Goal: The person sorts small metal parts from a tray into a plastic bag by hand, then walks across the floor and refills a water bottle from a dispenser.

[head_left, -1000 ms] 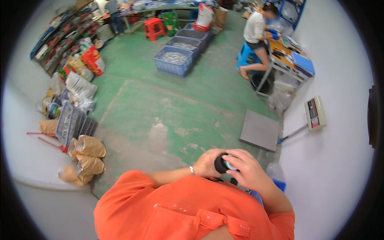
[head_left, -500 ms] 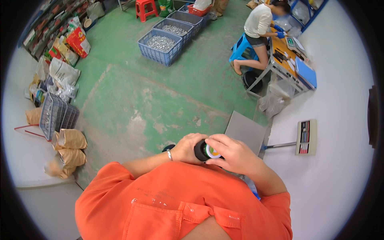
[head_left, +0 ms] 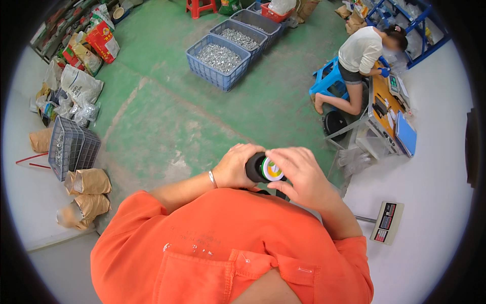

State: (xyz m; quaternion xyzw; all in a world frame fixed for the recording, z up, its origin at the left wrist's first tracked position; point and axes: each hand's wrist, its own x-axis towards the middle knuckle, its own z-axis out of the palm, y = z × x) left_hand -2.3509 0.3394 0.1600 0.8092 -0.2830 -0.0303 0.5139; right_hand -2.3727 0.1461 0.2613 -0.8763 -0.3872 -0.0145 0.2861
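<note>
In front of my chest is a black cylindrical container point(head_left: 255, 167), tilted so that its round end faces up toward me. That end is a white disc point(head_left: 274, 169) with a green rim and a yellow and green print. My left hand point(head_left: 236, 166), a silver band at its wrist, wraps round the black side. My right hand point(head_left: 302, 177) closes on the disc end, fingers over its upper edge and thumb at its lower right. Beneath the container, something dark against my orange shirt point(head_left: 212, 238) is mostly hidden.
Blue-grey crates point(head_left: 218, 62) of small shiny metal parts stand ahead on the green floor point(head_left: 167, 116). A co-worker point(head_left: 360, 53) sits on a blue stool point(head_left: 330, 80) at a desk point(head_left: 383, 101). A scale display point(head_left: 387, 223) stands at right; paper sacks point(head_left: 92, 181) and crates point(head_left: 68, 147) line the left.
The view has shifted, and the scale display and desk now appear lower. Both hands and the container sit slightly higher in the picture. More of the printed disc shows between my right fingers and thumb.
</note>
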